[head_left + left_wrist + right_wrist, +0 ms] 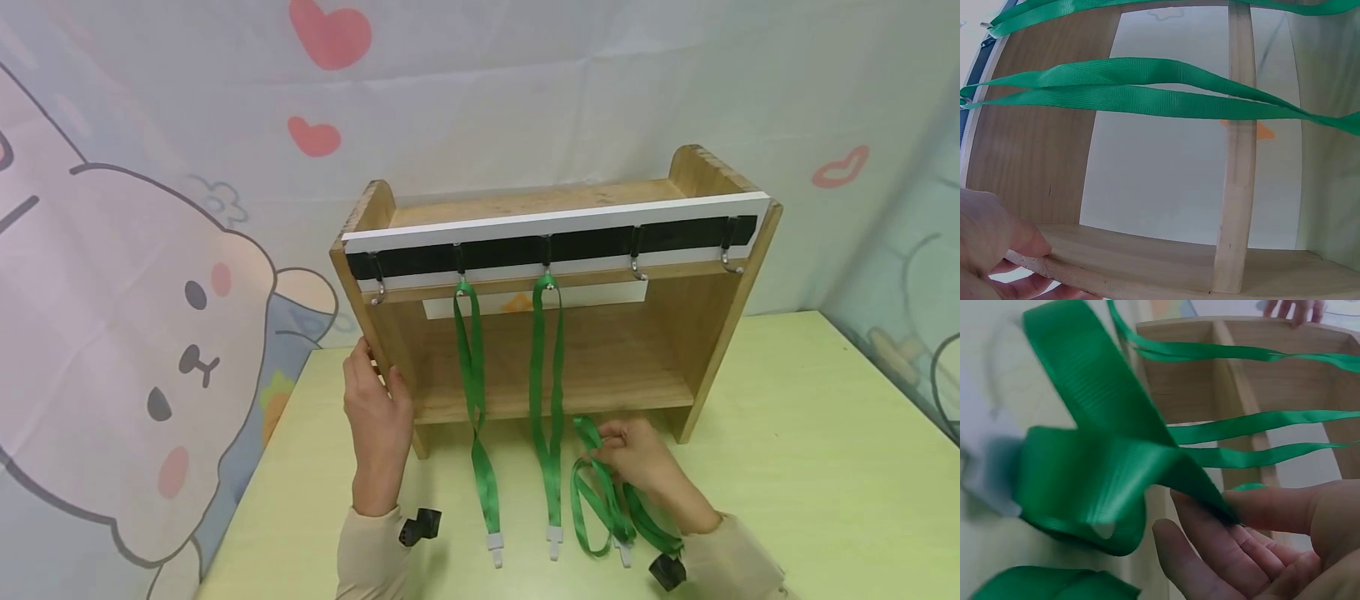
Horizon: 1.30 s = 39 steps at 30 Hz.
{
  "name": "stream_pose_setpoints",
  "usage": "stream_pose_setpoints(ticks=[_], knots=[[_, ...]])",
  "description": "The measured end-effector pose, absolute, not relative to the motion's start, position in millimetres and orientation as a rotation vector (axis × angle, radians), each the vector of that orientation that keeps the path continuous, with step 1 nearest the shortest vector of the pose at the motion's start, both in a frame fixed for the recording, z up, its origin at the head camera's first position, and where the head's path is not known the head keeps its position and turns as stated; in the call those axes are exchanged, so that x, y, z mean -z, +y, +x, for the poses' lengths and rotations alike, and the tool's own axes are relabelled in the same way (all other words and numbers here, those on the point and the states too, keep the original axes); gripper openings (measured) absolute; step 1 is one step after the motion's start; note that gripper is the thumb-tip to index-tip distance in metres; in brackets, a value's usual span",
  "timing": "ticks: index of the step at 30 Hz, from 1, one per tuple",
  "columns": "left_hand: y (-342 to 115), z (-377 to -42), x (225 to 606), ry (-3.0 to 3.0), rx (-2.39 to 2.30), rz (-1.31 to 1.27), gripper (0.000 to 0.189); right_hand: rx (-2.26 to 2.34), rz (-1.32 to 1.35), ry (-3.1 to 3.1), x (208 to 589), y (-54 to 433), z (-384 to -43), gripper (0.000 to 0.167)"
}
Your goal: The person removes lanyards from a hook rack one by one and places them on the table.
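Observation:
My left hand (378,408) grips the left side panel of a small wooden shelf (723,325). In the left wrist view the thumb (1030,240) lies on the panel's inner side and the other fingers pass behind its edge. Two green lanyards, one further left (470,375) and one near the middle (537,375), hang from hooks on the shelf front, their white clips low down. Between thumb and fingers, my right hand (637,454) pinches a third green lanyard (1104,381). That lanyard is bunched in loops, with its white clip (623,552) below the hand.
Across the shelf's top front runs a white board with a black strip (588,244). Bare metal hooks stick out at its left end (378,292) and right part (637,268). The shelf stands on a pale yellow-green table (810,467), before a printed cloth backdrop (525,108).

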<state>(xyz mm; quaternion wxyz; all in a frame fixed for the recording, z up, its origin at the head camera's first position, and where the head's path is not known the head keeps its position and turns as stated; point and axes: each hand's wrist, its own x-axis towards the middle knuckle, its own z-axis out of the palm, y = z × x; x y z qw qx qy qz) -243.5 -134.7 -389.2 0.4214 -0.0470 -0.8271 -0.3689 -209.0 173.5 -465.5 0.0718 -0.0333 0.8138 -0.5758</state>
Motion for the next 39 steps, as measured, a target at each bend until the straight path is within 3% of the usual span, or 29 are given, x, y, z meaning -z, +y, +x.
stream_pose_setpoints(ticks=[28,39], knots=[[-134.1,-243.6,388.4,-2.085,0.935,-0.105,0.041,1.287,-0.095,2.722,468.6,170.9,-208.9,0.031],[-134.5,-244.1,388.3,-2.083,0.931,-0.11,0.042,1.248,-0.239,2.793,461.7,176.6,-207.6,0.021]])
